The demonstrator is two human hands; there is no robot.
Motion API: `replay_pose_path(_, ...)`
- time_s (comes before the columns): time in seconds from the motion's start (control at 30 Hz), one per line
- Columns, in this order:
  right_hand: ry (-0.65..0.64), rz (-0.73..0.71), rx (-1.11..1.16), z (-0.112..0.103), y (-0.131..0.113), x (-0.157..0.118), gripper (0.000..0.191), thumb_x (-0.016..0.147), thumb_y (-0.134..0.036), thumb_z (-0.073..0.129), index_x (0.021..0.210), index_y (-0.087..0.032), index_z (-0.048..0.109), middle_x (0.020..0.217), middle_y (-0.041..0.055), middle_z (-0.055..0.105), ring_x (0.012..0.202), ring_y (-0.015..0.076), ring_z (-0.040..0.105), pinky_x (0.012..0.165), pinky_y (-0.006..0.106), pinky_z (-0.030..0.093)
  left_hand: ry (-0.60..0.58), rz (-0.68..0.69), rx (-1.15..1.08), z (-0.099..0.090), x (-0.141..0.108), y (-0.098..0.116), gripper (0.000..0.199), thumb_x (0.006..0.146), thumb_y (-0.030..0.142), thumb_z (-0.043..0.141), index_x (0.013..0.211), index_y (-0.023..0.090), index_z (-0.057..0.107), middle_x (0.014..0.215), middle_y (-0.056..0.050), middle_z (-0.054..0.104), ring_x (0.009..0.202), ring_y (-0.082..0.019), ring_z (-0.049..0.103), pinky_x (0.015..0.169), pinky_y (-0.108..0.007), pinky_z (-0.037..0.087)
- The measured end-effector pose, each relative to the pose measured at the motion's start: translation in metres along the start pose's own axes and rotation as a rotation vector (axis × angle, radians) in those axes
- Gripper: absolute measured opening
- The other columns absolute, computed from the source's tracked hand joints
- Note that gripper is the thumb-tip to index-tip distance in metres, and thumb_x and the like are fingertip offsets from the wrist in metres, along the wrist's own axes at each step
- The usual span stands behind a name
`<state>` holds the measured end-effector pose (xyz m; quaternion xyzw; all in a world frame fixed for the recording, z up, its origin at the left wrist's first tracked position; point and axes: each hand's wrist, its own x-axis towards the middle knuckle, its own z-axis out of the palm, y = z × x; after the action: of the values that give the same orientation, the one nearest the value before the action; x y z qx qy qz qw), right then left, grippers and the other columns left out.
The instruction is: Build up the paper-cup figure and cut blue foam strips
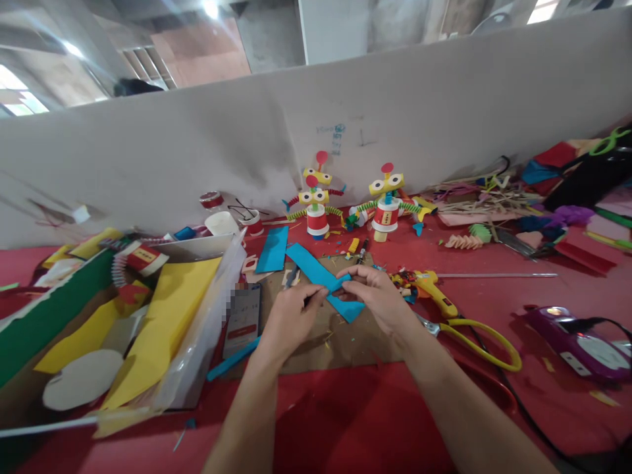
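Both my hands are at the middle, above a brown cardboard sheet (pixel 320 349). Between them is a small folded piece of blue paper (pixel 340 284). My left hand (pixel 296 313) pinches its left end, and my right hand (pixel 375 293) holds its right end between thumb and fingers. A long blue strip (pixel 310 264) lies just behind and beneath the piece, with another blue part (pixel 349 309) showing below my fingers. Farther back left is a wide blue sheet (pixel 272 249). A thin blue strip (pixel 233 359) passes by my left wrist.
On the left stands a box (pixel 29 336) with yellow paper. Paper-cup figures (pixel 316 220) stand by the white wall (pixel 197 145). To the right are a yellow glue gun (pixel 437 295), yellow-handled scissors (pixel 486 342) and a purple device (pixel 577 345). A phone (pixel 243 316) lies left.
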<state>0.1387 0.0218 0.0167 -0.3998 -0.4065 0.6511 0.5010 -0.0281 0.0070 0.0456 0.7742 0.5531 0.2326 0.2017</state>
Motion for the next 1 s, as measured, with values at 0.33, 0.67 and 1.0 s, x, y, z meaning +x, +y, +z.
replay_pose_path(0.33, -0.014, -0.054, 0.011, -0.001, -0.008, -0.004, 0.023, 0.064, -0.028, 0.070, 0.084, -0.018, 0.065, 0.063, -0.0036, 0.061, 0.057, 0.0095, 0.058, 0.060, 0.024, 0.049, -0.353, -0.350, -0.732, -0.006, 0.000, 0.021, 0.026, 0.081, 0.041, 0.054, 0.070, 0.017, 0.055, 0.062, 0.000, 0.061, 0.057, -0.011, 0.057, 0.058, -0.023, 0.044)
replay_pose_path(0.67, 0.054, 0.050, -0.094, 0.002, 0.006, 0.001, 0.025, 0.064, -0.040, 0.072, 0.068, -0.017, 0.064, 0.063, -0.0019, 0.065, 0.059, 0.0118, 0.062, 0.060, 0.024, 0.049, -0.161, -0.546, -1.265, 0.032, -0.015, 0.007, 0.026, 0.071, 0.036, 0.070, 0.071, 0.013, 0.056, 0.059, 0.001, 0.060, 0.051, -0.007, 0.054, 0.054, -0.018, 0.043)
replay_pose_path(1.0, 0.135, 0.099, -0.154, 0.002, 0.010, 0.003, 0.024, 0.062, -0.039, 0.072, 0.061, -0.017, 0.062, 0.059, -0.0007, 0.064, 0.057, 0.0121, 0.061, 0.058, 0.024, 0.048, -0.167, -0.452, -1.144, 0.038, -0.012, -0.004, 0.034, 0.064, 0.041, 0.075, 0.068, 0.013, 0.057, 0.057, 0.001, 0.061, 0.049, -0.008, 0.055, 0.051, -0.019, 0.044)
